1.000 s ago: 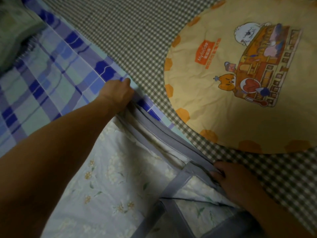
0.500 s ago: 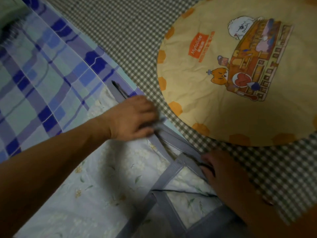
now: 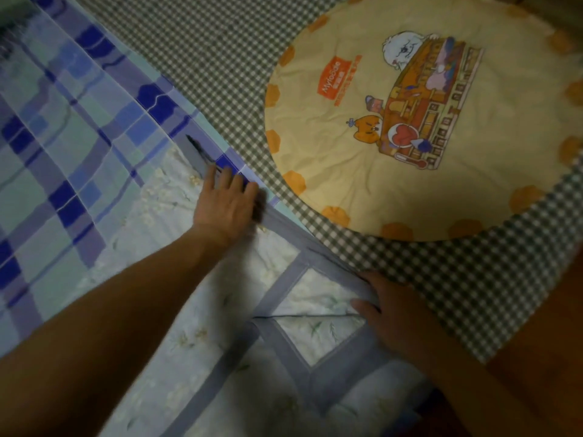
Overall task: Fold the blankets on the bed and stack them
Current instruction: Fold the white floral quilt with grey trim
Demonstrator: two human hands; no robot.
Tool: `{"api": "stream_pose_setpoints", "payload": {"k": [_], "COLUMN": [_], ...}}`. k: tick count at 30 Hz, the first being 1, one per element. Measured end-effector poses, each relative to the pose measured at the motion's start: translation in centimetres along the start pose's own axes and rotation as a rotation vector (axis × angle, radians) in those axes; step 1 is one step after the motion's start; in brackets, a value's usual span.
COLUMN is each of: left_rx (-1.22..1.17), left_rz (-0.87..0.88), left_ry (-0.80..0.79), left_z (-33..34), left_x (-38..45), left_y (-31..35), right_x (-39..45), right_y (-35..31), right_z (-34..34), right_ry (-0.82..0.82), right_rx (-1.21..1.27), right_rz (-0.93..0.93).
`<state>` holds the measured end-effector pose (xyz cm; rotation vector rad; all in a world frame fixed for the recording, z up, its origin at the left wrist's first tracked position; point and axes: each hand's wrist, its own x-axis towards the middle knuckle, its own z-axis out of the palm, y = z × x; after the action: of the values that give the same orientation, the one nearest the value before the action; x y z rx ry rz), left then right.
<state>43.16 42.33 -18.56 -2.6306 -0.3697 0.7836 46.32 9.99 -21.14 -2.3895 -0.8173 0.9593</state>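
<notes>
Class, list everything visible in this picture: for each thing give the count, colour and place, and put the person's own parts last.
Floral blanket: one, pale with grey bands, folded, near centre.
Plaid blanket: one, blue, purple and green, left, beneath the floral one.
Checked bed sheet: one, dark and white, top and right.
Round cartoon cushion: one, yellow with orange spots, upper right on the sheet.
Left hand: one, flat on the floral blanket's edge.
Right hand: one, fingers gripping the grey border, lower right.

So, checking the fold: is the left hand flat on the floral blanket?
Yes, the left hand lies open, fingers straight, on the floral blanket.
</notes>
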Motion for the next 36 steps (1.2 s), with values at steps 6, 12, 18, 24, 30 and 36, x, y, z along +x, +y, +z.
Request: {"api": "stream_pose_setpoints", "payload": {"k": [6,12,18,24,30,36], "left_rx": [-1.104,-1.495,-1.546,-1.199,-1.535,-1.232], "left_rz": [-0.301,-0.275,-0.071,0.536,0.477,-0.387], "left_ry": [0.344,-0.019,-0.33,-0.065,-0.122,-0.153], "left_z": [1.9,8.4,5.3,1.9,1.6,5.0], "left_x": [-12.8,-23.6,-22.6,-27.6,-29.1,-23.9], "left_y": [8.3,10.3,8.5,10.8,8.5,3.9], "right_x": [-2.0,-4.6,-5.4,-6.1,-4.9,0.5], "right_y": [0.9,1.5,4.7,5.6,0.6,-0.5], "right_z": [-2.4,-3.4,-3.0,-2.3,-4.9,-3.0], "right_ry": [-0.113,-0.385,-0.313,-0.104,-0.359,-0.22], "right_rx": [0.005,-0.324,0.111,-0.064,-0.047,0.012], "right_rz": [-0.061,-0.032,0.124,-0.146,-0.488,-0.086]}}
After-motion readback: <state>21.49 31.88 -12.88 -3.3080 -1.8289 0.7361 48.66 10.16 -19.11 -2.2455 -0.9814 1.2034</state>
